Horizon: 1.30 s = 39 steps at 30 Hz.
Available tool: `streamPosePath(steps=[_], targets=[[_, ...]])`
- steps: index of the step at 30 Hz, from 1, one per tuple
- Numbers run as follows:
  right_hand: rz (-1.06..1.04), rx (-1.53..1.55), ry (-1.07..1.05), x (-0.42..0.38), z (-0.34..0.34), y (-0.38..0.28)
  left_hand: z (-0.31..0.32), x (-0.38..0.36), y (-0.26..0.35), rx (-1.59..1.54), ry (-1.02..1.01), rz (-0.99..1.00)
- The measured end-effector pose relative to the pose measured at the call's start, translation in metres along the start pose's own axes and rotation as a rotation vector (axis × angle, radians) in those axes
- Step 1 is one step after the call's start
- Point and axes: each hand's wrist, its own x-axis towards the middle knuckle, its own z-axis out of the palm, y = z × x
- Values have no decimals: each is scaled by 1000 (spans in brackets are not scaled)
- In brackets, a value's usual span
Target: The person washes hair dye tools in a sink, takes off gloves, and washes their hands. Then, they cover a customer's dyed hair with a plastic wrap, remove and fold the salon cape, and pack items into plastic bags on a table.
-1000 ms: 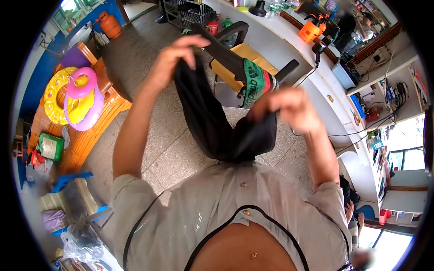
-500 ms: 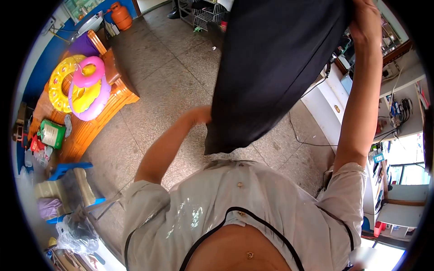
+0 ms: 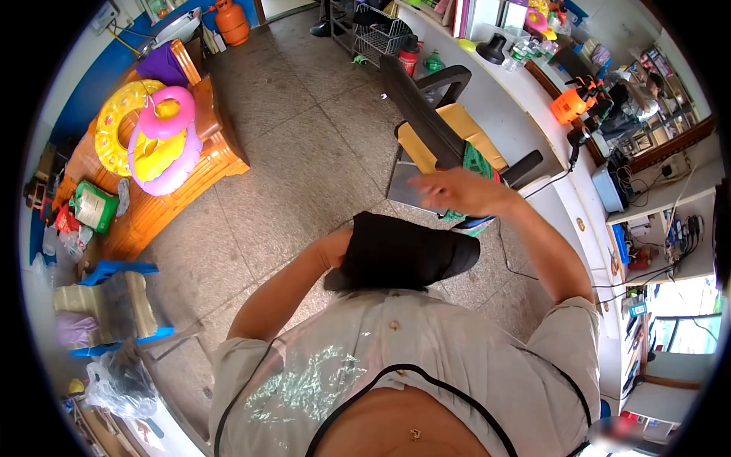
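A piece of black cloth (image 3: 403,251), perhaps a garment, hangs in a folded bundle just in front of my shirt. My left hand (image 3: 335,248) grips its left side, and the cloth hides most of the fingertips. Above the cloth and a little to its right is my right hand (image 3: 463,192), apart from it, with fingers stretched out and nothing in them. Behind the right hand, a dark office chair (image 3: 426,107) with a tan seat has green patterned fabric (image 3: 477,160) draped on it.
Inflatable swim rings (image 3: 161,137) lie on a wooden bench (image 3: 217,152) at left. A white counter (image 3: 518,95) runs along the right, holding an orange spray bottle (image 3: 567,105). A power cord (image 3: 502,247) hangs to the floor. A blue-framed stool (image 3: 114,272) stands at lower left.
The black cloth, held up high by my right hand before, has dropped into a smaller bundle near my body. My right hand has let go and come down. The chair is now uncovered.
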Motion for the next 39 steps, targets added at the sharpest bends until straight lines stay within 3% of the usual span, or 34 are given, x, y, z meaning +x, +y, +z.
streamPosePath(steps=[1, 2, 3, 4, 5, 6, 7, 8, 10, 11, 13, 14, 17, 19, 21, 23, 25, 29, 32, 35, 39], targets=[[0, 6, 0, 5, 5, -4, 0, 5, 11, -118, 78, -73], [-130, -15, 34, 10, 9, -5, 0, 9, 20, -120, 80, -78], [-259, -35, 68, 15, 11, -4, 0, 13, 29, -1, 84, 59], [-258, -31, 69, 22, 12, 0, -1, 18, 40, 120, 87, 199], [-242, -127, 153, 30, 10, 6, -3, 23, 54, 122, 87, 196], [-225, -222, 234, 39, 4, 12, -6, 28, 70, 15, 214, 133], [-226, -220, 235, 46, -8, 15, -9, 32, 85, -92, 341, 70], [-148, -134, 186, 53, -23, 15, -14, 36, 100, -92, 342, 70], [-72, -43, 134, 72, -48, 26, -23, 46, 129, 87, 360, 320], [-117, -66, 210, 84, -56, 36, -25, 53, 145, 87, 365, 317], [-165, -77, 278, 109, -76, 56, -37, 72, 176, 283, 567, 442], [-182, -124, 293, 125, -91, 67, -52, 80, 190, 278, 581, 436], [-275, -199, 382, 179, -134, 100, -94, 94, 231, 235, 696, 701], [-229, 81, 399, 217, -156, 121, -92, 102, 250, 337, 804, 745], [-61, 403, 326, 243, -183, 125, -102, 108, 251, 318, 882, 718], [-6, 751, 371, 265, -207, 123, -116, 112, 248, 300, 954, 697], [1, 889, 460, 290, -235, 133, -140, 110, 239, 162, 916, 621], [75, 1076, 751, 325, -288, 149, -173, 101, 223, 76, 943, 522], [13, 1172, 933, 354, -318, 191, -195, 97, 225, 24, 949, 458], [-92, 1227, 965, 363, -332, 201, -223, 105, 246, 48, 959, 409], [-35, 1104, 1028, 384, -347, 206, -260, 136, 309, 278, 922, 537]])
